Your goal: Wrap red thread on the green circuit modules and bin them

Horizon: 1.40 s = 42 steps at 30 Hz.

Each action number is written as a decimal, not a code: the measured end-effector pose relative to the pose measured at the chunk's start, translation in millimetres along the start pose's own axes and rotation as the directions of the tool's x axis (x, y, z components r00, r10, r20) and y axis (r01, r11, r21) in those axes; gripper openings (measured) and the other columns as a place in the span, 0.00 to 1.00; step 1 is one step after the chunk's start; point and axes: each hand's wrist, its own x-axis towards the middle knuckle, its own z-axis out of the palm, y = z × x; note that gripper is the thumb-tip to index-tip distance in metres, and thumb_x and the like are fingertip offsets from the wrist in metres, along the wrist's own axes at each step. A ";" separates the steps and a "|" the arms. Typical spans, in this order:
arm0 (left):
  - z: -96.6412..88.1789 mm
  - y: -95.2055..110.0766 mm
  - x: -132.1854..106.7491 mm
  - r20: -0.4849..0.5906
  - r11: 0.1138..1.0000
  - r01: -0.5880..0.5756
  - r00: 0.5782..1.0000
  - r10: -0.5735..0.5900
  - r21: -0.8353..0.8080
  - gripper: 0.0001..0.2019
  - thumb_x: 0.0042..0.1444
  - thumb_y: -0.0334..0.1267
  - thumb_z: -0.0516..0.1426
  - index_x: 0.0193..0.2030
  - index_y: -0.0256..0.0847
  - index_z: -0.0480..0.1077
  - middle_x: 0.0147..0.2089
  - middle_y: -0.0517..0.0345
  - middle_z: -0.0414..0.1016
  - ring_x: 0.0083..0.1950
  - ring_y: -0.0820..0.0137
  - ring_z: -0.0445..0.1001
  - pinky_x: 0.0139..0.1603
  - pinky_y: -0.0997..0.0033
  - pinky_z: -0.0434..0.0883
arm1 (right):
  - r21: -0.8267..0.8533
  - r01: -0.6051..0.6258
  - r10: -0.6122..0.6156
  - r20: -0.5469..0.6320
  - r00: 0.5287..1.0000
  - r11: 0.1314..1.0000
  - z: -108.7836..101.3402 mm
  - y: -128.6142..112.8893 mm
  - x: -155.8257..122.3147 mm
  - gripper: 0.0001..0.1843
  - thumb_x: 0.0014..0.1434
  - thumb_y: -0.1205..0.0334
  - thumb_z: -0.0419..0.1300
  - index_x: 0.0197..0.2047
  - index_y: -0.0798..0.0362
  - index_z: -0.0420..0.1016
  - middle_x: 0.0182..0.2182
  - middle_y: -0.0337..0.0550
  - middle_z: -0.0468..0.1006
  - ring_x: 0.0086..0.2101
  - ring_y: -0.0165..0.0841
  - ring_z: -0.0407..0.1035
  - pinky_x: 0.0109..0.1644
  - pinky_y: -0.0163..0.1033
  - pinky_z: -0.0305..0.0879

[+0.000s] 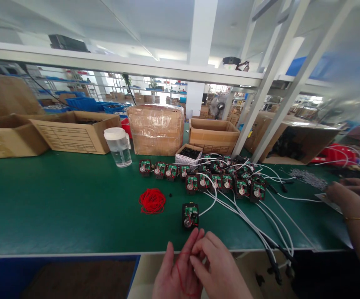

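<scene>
Both our hands sit together below the desk point(58, 207) edge: left hand point(175, 274) open-palmed with a thin red thread point(180, 276) looped over it, right hand point(215, 265) pinching that thread at the fingertips. Just ahead on the green mat, a single circuit-board module point(190, 215) with a white cable point(209, 203). Red thread bundle point(152, 201) lies left of it, apart. Behind, a row of the same modules point(217, 178) with cables trailing right. Clear water jug point(118, 146) and cardboard boxes point(74, 131) at the back. A co-worker's hand point(343, 195) rests at far right.
</scene>
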 end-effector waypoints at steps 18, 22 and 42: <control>0.3 43.4 -0.5 -0.239 0.386 0.046 0.850 0.470 0.921 0.15 0.53 0.45 0.62 0.46 0.42 0.76 0.43 0.50 0.83 0.46 0.60 0.80 0.51 0.62 0.75 | -0.089 0.135 -0.147 -0.150 0.978 0.987 -21.9 -5.4 26.1 0.12 0.55 0.80 0.60 0.32 0.52 0.72 0.32 0.37 0.69 0.33 0.32 0.68 0.37 0.36 0.62; 10.1 56.6 1.1 -0.206 0.207 0.118 0.850 0.484 0.971 0.10 0.57 0.45 0.58 0.40 0.46 0.78 0.40 0.56 0.83 0.43 0.62 0.79 0.40 0.69 0.74 | -0.075 0.149 -0.159 -0.151 0.976 0.986 -25.6 -7.6 31.7 0.12 0.56 0.79 0.60 0.33 0.52 0.73 0.32 0.37 0.70 0.33 0.32 0.68 0.36 0.35 0.61; 45.3 102.5 26.0 0.002 -0.413 0.182 0.914 0.406 0.892 0.09 0.62 0.32 0.51 0.34 0.43 0.72 0.38 0.55 0.75 0.41 0.62 0.74 0.43 0.63 0.67 | -0.116 0.102 -0.118 -0.140 0.983 0.988 -39.2 -12.1 58.4 0.11 0.57 0.79 0.62 0.31 0.53 0.73 0.32 0.38 0.70 0.35 0.33 0.67 0.39 0.36 0.62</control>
